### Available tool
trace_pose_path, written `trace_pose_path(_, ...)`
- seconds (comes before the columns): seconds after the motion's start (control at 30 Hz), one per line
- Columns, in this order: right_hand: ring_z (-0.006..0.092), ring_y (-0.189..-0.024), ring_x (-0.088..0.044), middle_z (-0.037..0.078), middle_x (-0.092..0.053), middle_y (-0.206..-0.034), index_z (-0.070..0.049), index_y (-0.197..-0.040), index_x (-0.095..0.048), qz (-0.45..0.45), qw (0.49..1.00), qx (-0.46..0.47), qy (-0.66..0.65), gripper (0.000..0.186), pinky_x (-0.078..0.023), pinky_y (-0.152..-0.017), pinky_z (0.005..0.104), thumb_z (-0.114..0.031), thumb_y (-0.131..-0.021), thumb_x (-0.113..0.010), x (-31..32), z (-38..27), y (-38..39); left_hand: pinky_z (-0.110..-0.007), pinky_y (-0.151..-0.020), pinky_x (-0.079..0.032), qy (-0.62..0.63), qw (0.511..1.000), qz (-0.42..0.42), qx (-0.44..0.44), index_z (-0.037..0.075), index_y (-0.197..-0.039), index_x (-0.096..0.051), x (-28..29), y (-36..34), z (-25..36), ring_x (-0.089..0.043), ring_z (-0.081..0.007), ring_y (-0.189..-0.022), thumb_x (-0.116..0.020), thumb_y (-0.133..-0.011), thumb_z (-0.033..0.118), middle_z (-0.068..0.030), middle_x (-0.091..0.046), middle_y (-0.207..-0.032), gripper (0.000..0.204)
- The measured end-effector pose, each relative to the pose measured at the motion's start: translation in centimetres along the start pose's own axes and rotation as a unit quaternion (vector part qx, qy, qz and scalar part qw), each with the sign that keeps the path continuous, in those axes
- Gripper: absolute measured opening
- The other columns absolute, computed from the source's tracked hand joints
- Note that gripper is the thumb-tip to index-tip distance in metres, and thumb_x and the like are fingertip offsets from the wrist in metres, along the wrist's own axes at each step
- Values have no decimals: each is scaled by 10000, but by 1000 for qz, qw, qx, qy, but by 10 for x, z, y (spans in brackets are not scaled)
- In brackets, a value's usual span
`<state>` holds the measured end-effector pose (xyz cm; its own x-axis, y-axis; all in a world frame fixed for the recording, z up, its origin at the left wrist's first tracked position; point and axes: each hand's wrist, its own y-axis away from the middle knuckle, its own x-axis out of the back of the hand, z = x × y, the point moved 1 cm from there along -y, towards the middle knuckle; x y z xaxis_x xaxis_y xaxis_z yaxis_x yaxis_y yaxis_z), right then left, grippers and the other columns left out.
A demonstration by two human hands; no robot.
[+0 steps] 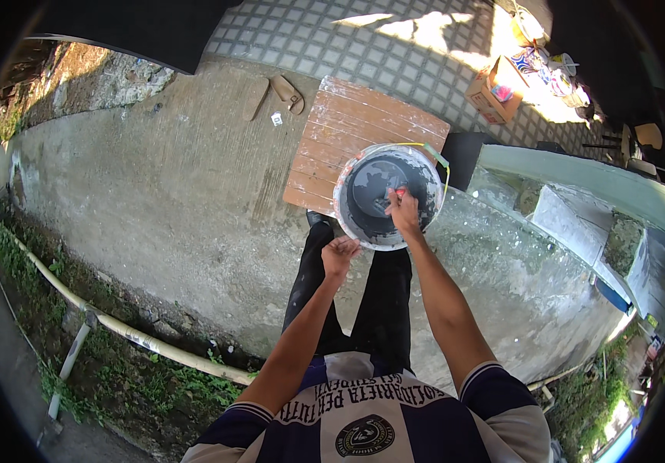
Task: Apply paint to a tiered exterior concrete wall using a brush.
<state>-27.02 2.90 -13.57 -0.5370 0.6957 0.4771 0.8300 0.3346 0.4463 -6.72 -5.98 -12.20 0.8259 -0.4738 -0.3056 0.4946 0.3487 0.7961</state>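
A white bucket point(434, 202) with a yellow wire handle rests on the near right corner of a paint-flecked wooden board point(344, 114). Dark grey wet material coats its inside. My right hand point(403, 210) is inside the bucket, closed on a red-handled tool point(400, 192) whose lower end is hard to make out against the grey. My left hand point(341, 255) pinches the bucket's near left rim with bent fingers.
Sandals point(288, 95) lie on the concrete path left of the board. Beyond, tiled paving holds a cardboard box point(496, 90) with assorted containers. A pale pipe railing point(159, 349) borders plants at lower left. A low ledge point(548, 166) with grey slabs runs along the right.
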Motion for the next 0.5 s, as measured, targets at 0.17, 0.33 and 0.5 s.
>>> trace_pose_path(0.17, 259, -512, -641, 116, -652, -650, -3, -924, -555, 58, 978, 91, 177, 355, -494, -559, 332, -357, -929, -558, -31, 30, -2, -296, -767, -573, -17, 1000, -19, 5, -59, -1020, -606, -11, -3, 5, -657, -159, -823, -670, -860, 44, -92, -670, -954, 201)
trace_pose_path(0.33, 230, -517, -649, 107, -660, -639, 5, -930, -564, -16, 993, 18, 116, 379, -502, -553, 311, -372, -945, -527, -29, 4, -12, -287, -752, -572, -23, 1000, -10, 16, -54, -1014, -608, 1, -4, 6, -658, -148, -804, -673, -858, 45, -84, -674, -932, 196)
trace_pose_path(0.5, 209, -503, -655, 129, -677, -729, 34, -911, -563, -84, 994, -73, 9, 344, -500, -479, 311, -304, -960, -524, -4, -23, -22, -274, -724, -567, -28, 1000, -9, 1, -50, -988, -618, 2, -1, 6, -657, -132, -792, -676, -858, 57, -71, -677, -890, 178)
